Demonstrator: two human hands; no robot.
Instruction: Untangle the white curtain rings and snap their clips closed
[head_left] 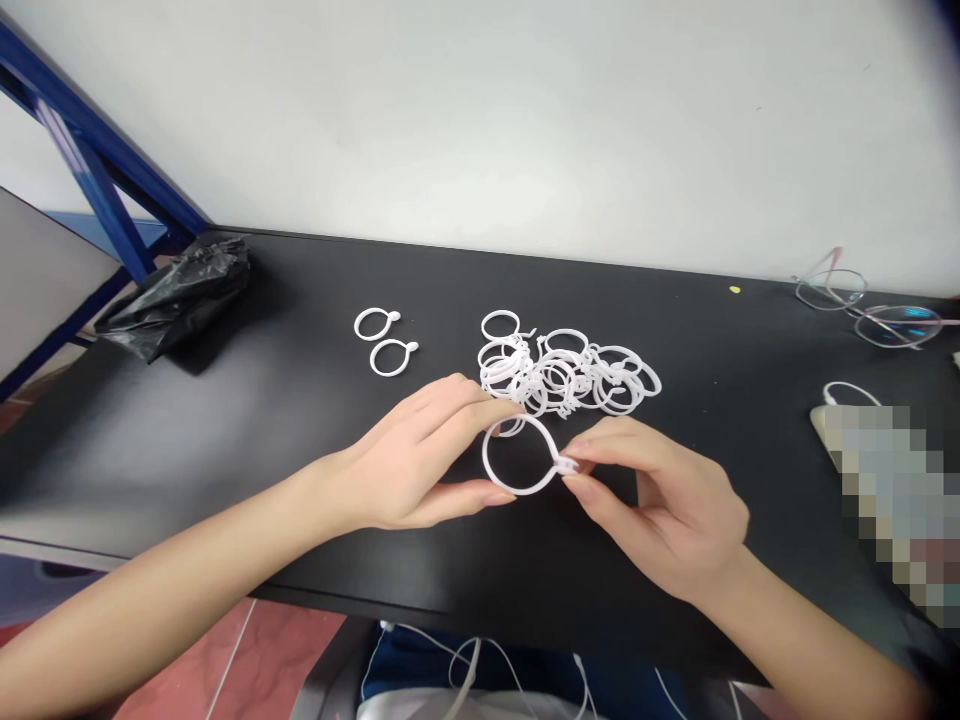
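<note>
Between my two hands is a white plastic curtain ring [489, 474], raised over the front part of the black table. My left hand [420, 455] grips the ring's left side, thumb below and fingers above. On the other side, my right hand [667, 505] pinches the small clip [564, 465] at the ring's edge between thumb and fingertip. Just behind my hands lies a tangled heap of similar white rings [559, 375]. Off to the left of the heap, two single rings [373, 323] lie side by side, clips pointing right.
A crumpled black plastic bag [184, 295] lies at the table's left end, beside a blue metal frame [97, 170]. Eyeglasses [832, 290] rest at the back right. A blurred-out, pixelated object [892, 490] and a white cable [851, 388] are at the right. More white cables [472, 670] hang below the front edge.
</note>
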